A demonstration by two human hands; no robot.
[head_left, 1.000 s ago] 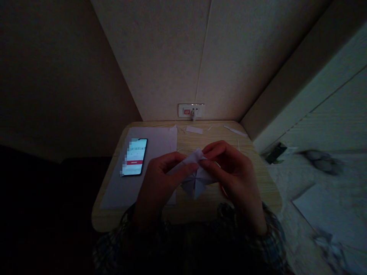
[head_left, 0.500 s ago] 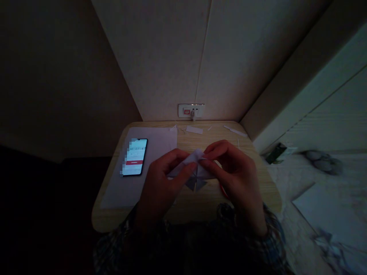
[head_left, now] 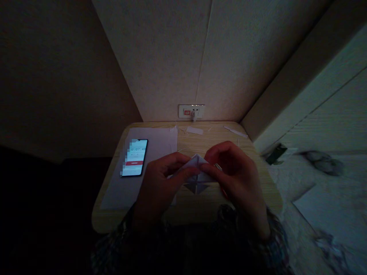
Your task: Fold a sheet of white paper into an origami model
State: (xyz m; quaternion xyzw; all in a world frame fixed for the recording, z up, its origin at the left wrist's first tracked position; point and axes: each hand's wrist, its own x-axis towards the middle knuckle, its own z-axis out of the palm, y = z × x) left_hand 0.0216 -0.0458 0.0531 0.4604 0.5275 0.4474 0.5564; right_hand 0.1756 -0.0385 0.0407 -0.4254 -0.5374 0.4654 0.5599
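Note:
Between my hands is a piece of folded white paper (head_left: 207, 176), raised over the small wooden table. Its upper part comes to a peak with a crease down the middle, and two darker triangular flaps point down below. My left hand (head_left: 164, 179) pinches its left side, thumb on the near face and fingers behind. On the right side my right hand (head_left: 236, 172) grips it between thumb and curled fingers. Both thumbs lie close together near the centre crease. Partly hidden under my right hand is a red-edged thing (head_left: 224, 192), perhaps a scissors handle.
A lit phone (head_left: 134, 158) showing a timer lies on a white paper sheet (head_left: 114, 196) at the table's left. Paper scraps (head_left: 195, 130) lie along the back edge, below a wall socket (head_left: 191, 111). More paper (head_left: 323, 214) is on the floor at right.
The folded paper has dropped slightly and its peak now looks wider and more even. My right fingers have slid from the tip down its right side. My left hand keeps its pinch.

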